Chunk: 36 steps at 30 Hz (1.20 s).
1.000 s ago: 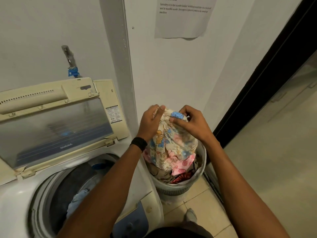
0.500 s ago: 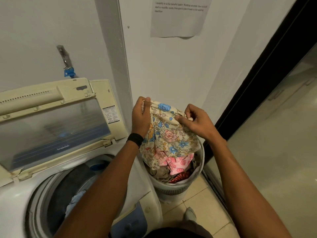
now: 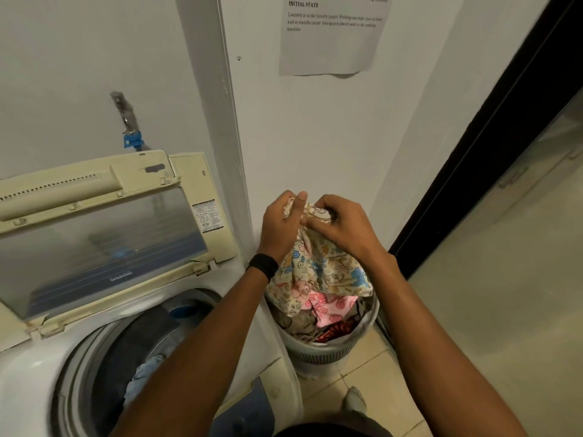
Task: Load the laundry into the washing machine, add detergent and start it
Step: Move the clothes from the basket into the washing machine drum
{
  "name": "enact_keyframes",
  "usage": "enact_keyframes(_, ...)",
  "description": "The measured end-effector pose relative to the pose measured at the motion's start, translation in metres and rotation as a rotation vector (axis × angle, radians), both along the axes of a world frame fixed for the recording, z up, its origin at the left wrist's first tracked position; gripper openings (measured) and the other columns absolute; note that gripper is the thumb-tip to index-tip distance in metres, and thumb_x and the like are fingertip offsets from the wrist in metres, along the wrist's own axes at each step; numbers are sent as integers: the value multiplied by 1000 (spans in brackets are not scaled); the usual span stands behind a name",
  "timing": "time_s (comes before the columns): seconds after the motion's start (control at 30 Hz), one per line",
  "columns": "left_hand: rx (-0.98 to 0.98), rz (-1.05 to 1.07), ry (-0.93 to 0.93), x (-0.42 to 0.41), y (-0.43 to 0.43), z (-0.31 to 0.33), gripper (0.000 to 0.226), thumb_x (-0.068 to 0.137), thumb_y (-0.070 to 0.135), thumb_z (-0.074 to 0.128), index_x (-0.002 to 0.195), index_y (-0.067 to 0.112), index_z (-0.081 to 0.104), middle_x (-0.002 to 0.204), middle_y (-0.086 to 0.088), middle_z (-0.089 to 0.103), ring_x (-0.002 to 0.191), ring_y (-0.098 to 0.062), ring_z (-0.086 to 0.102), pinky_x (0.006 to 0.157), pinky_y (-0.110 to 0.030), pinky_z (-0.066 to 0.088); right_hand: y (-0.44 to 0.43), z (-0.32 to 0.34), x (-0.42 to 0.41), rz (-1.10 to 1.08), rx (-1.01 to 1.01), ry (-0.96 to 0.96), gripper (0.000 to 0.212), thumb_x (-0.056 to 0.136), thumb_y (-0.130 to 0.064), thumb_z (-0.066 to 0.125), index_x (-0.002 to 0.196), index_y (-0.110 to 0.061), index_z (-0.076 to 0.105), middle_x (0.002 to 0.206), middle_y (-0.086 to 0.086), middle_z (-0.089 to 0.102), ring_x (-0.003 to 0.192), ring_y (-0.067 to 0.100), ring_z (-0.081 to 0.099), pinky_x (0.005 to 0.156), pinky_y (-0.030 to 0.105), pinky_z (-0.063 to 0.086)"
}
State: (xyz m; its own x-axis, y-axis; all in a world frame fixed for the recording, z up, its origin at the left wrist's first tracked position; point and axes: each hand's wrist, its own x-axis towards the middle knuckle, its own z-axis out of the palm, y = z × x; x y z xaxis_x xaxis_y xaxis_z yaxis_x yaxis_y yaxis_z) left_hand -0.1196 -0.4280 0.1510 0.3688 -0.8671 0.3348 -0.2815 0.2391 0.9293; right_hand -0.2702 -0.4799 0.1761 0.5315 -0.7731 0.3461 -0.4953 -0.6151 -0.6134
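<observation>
A cream floral cloth with blue and pink flowers hangs above the grey laundry basket. My left hand and my right hand both grip its bunched top edge, close together. Its lower part drapes onto the pink and red clothes in the basket. To the left, the top-loading washing machine stands with its lid raised. A pale blue garment lies inside the drum, partly hidden by my left forearm.
The basket sits on beige floor tiles in the corner between the machine and a white wall. A printed sheet hangs on the wall. A tap with a blue fitting is behind the machine. A dark door frame runs at the right.
My hands were apart, holding the cloth spread out half a second ago. They have come together, bunching the cloth's top edge between them.
</observation>
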Motion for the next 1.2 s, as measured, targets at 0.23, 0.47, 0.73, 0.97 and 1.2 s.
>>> enact_keyframes(0.23, -6, 192, 23, 31, -2, 6, 49, 106, 39, 54, 72, 6, 42, 61, -4, 40, 57, -17, 41, 57, -34, 37, -16, 0, -34, 11, 79, 343, 47, 83, -78, 58, 73, -32, 52, 69, -10, 60, 80, 17, 55, 72, 38, 42)
enact_keyframes(0.47, -6, 78, 12, 37, 1, 8, 54, 95, 53, 66, 87, 3, 48, 76, -13, 54, 71, -16, 53, 70, -35, 47, -11, 26, -46, 57, 279, -165, 19, 94, -34, 74, 95, -17, 69, 92, -1, 74, 87, 19, 71, 77, 41, 57)
enact_keyframes(0.73, 14, -102, 89, -8, 3, 7, 21, 104, 27, 61, 99, 10, 50, 85, 3, 60, 77, -7, 59, 73, -21, 48, 3, 21, -6, 163, 402, -204, 22, 100, -17, 65, 120, -17, 73, 115, -7, 75, 109, 11, 68, 96, 36, 54)
enact_keyframes(0.97, -1, 37, 112, 15, 1, 3, 29, 106, 30, 58, 98, 5, 44, 86, -15, 63, 80, -24, 71, 69, -36, 59, -8, 21, -38, 56, 549, -334, 26, 90, -10, 77, 114, -3, 69, 98, 25, 73, 81, 25, 73, 74, 31, 62)
enact_keyframes(1.2, -63, -40, 126, -11, -4, 14, 22, 108, 26, 53, 123, 10, 52, 114, -4, 63, 103, -13, 64, 90, -28, 53, 4, 17, -1, -97, 404, -538, 11, 88, -9, 79, 99, -7, 78, 92, 7, 78, 83, 25, 75, 84, 50, 61)
